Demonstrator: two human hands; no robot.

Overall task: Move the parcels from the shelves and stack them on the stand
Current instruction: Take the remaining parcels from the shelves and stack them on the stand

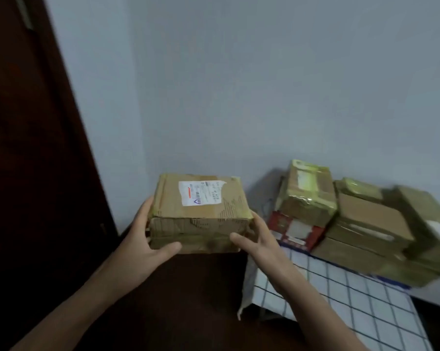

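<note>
I had the labelled parcel (201,214) clamped between both hands, level, with its white shipping label (201,192) facing up. My left hand (143,239) gripped the left end, thumb laid across the near face and fingers wrapped round the side. My right hand (259,239) gripped the right end the same way, thumb on the near face; its fingers went behind the box, out of my sight. The parcel sat left of the stand (340,295), apart from it, against the pale wall (239,84).

The stand, draped in a white cloth with a dark check, stood to the right. At its far side other parcels were already piled: a red-and-white box (294,229) at the left with a tape-wrapped carton (307,193) on top, and flat brown cartons (365,224) stacked just beside them to the right. The far right edge of that pile was blurred. A dark wooden panel (31,148) filled the left of my view.
</note>
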